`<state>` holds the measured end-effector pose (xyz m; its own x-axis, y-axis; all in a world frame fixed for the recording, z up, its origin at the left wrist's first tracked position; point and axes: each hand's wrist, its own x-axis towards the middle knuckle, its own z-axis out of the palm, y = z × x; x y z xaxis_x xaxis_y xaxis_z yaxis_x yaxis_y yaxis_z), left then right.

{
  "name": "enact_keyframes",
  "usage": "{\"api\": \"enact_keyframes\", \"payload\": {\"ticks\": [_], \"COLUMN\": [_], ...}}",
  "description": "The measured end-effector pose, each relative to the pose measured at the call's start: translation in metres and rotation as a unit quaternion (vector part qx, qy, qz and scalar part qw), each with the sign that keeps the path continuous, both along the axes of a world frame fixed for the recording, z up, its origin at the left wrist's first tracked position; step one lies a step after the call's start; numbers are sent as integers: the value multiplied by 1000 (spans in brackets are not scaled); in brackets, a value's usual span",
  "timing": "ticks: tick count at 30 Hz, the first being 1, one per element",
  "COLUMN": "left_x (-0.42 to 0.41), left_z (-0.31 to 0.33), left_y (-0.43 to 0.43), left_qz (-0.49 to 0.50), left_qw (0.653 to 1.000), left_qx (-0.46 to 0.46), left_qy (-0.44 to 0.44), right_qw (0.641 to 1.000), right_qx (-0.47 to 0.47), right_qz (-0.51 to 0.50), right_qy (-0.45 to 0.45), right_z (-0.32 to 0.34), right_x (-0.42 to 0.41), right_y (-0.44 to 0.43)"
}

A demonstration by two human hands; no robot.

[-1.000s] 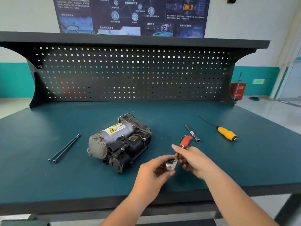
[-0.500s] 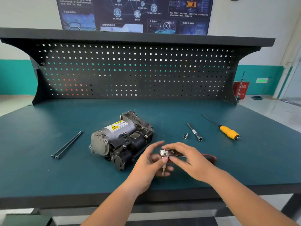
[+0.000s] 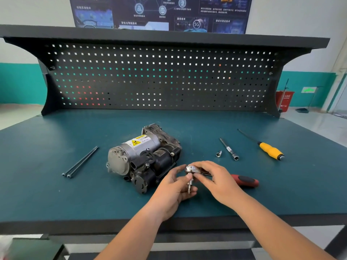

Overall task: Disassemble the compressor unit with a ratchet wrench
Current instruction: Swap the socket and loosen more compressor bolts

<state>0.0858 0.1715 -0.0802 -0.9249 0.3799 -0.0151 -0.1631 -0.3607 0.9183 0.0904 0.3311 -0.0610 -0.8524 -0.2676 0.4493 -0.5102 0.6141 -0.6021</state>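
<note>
The compressor unit (image 3: 143, 158), a grey cylinder with a yellow warning label and black housing, lies on the teal bench (image 3: 47, 194). Just to its right I hold the ratchet wrench (image 3: 244, 180), its red-and-black handle pointing right. My right hand (image 3: 216, 179) grips the wrench near its chrome head (image 3: 191, 168). My left hand (image 3: 174, 188) pinches a small bit socket (image 3: 190, 183) hanging under that head.
Two long black bolts (image 3: 80, 162) lie left of the compressor. A small socket (image 3: 218, 153), an extension bar (image 3: 229, 149) and a yellow-handled screwdriver (image 3: 270, 150) lie at the right. A black pegboard (image 3: 159, 77) closes the back.
The wrench has swung so its handle now points right, low over the bench, and the head faces down. My left hand has gone from the head to the bit beneath it.
</note>
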Motion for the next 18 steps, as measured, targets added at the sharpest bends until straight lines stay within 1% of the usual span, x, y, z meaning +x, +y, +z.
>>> {"api": "enact_keyframes", "payload": {"ticks": [4,9,14,18], "left_x": [-2,-3,-2,-1], "left_z": [0,-1,0,2], "left_y": [-1,2,4,4], "left_qz": [2,-6,0,3], "left_qw": [999,1000,1000,1000], "left_qx": [25,-22,-23,-15], "left_qy": [-34,-11,-7,-13], "right_qw": [998,990,988,991], "right_qx": [13,26,24,20], "right_qz": [-40,-79,-86,-88], "right_qy": [48,113,123,101], "right_z": [-6,-8,-7,-7], "right_x": [-3,-2,-3,-4], "right_y": [-1,-5,-6,-6]}}
